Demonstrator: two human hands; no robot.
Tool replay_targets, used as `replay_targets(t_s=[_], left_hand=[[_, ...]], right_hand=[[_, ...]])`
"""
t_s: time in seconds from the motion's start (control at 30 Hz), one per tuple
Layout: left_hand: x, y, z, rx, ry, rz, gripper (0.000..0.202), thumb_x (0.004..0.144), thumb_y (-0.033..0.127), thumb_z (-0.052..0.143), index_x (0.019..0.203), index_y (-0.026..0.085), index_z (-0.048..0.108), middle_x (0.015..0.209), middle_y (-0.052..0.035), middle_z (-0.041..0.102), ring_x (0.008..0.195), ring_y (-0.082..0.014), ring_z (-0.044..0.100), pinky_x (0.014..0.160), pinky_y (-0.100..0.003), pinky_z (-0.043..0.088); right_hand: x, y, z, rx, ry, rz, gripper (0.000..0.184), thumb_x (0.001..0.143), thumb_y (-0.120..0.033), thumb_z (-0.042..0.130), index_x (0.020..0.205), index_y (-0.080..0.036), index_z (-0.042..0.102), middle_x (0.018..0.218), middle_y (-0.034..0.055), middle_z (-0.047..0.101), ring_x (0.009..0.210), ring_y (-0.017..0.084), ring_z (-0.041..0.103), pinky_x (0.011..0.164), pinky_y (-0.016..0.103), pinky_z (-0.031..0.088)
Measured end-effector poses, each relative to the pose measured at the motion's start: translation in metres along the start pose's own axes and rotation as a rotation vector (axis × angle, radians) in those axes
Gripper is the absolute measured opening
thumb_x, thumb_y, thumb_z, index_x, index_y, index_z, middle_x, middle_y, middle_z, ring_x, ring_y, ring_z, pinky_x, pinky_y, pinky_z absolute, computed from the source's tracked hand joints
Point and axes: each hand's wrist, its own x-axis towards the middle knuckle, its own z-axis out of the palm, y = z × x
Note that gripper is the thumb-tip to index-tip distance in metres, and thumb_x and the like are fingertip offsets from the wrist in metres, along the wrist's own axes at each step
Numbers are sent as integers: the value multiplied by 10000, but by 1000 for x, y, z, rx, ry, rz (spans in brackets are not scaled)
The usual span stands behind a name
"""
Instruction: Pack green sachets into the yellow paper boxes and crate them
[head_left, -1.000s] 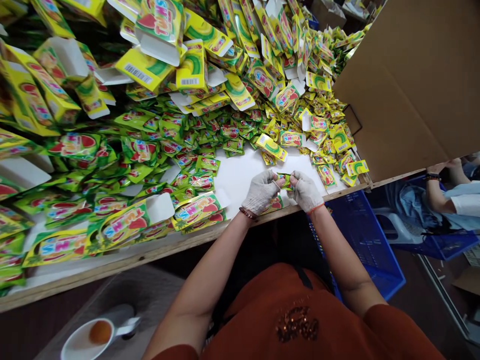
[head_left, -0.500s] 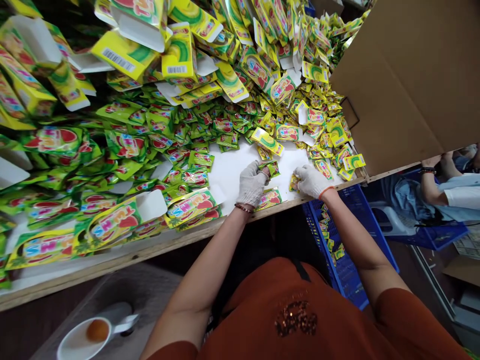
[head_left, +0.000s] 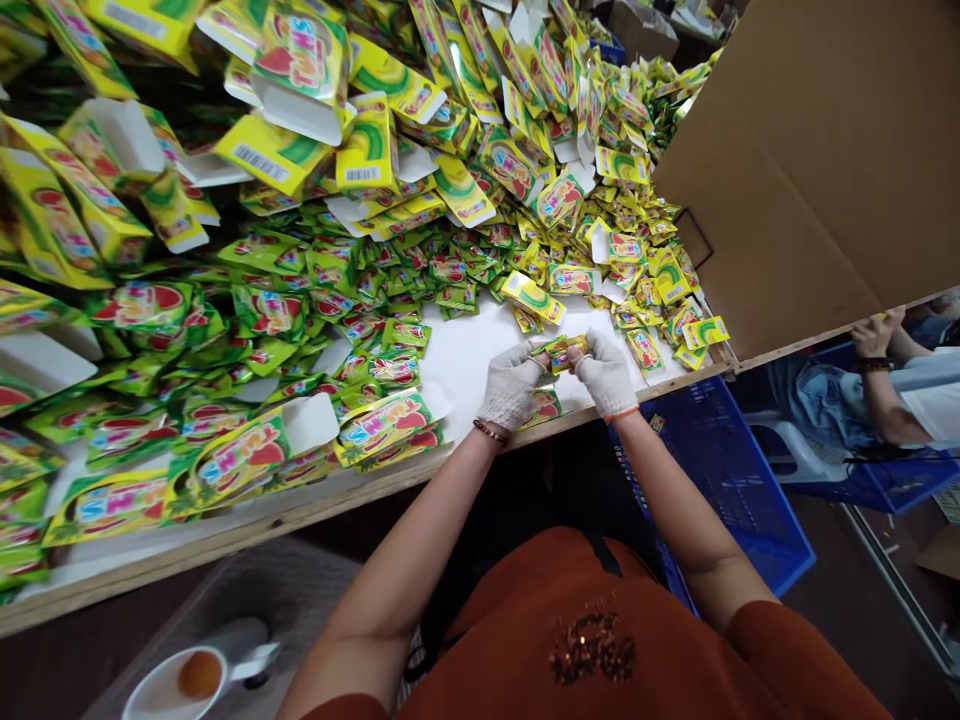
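Observation:
My left hand (head_left: 514, 385), in a white knit glove, pinches a small green packet that now shows only as a sliver at the fingertips. My right hand (head_left: 604, 376), gloved too, has closed on a small yellow packet (head_left: 568, 352). The two packets meet between my hands, just above the white tabletop (head_left: 461, 365). Under them a small printed carton (head_left: 546, 403) lies near the table edge, partly covered by my left hand. Green packets (head_left: 390, 367) are heaped to the left, and yellow packets (head_left: 637, 312) lie to the right.
Yellow cartons (head_left: 367, 150) with open flaps pile up behind the packets. A large cardboard sheet (head_left: 810, 170) rises at the right. Below the edge stand a blue crate (head_left: 720, 480) and a cup (head_left: 176, 680). Another person's hands (head_left: 876, 335) show far right.
My right hand has lifted the yellow packet from the table and moved left to my left hand. The green and yellow packets are now together. The view has shifted slightly.

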Motion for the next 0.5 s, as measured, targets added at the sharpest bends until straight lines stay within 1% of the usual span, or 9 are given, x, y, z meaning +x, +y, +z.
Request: replay_targets(t_s=[0.07,0.1,0.2,0.3,0.4,0.43,0.5], left_hand=[[-3,1,1,-85,-29,-6,449,662,507,770,896,137,673,883,-70,720,782,-180,674,697,-322,587],[-5,1,1,-104,-33,-10,435,681,511,755,879,135,660,879,-72,718,785,-182,675,701,-330,591],[-6,3,1,-76,-14,-35,427,701,519,741,851,135,630,845,-64,707,754,-171,674,695,-330,597],[-3,5,3,-41,-29,-46,447,689,538,743,855,140,623,844,-57,702,749,-168,675,691,-321,595],[-4,7,7,-45,-40,-46,486,691,593,718,862,148,621,867,-63,700,756,-174,670,677,-321,588],[-5,8,8,-12,-34,-38,484,690,592,722,863,150,624,868,-62,698,751,-171,665,671,-317,583],[-7,11,9,123,-28,0,430,696,539,744,852,153,636,845,-51,690,734,-162,649,663,-301,566]], right_hand=[[-1,-1,6,-67,58,-50,314,744,-510,616,768,-206,539,647,-22,551,610,120,494,583,248,412],[-2,-1,6,-79,67,-64,318,741,-514,614,750,-204,546,643,-20,547,622,124,489,601,255,413],[-4,-4,3,-111,24,-95,333,734,-525,620,701,-203,543,616,-21,522,618,129,466,598,260,393],[-6,-7,-1,-194,9,-141,339,751,-513,618,647,-209,510,585,-24,493,615,130,439,579,256,359],[-6,-4,0,-207,31,-144,314,775,-495,589,670,-207,520,609,-19,509,627,131,447,588,260,365],[-6,-2,1,-190,29,-135,309,780,-495,577,688,-204,528,629,-15,523,635,131,460,598,261,378],[-7,3,3,-144,36,-111,302,774,-499,577,747,-201,539,686,-5,560,656,134,496,613,262,410]])
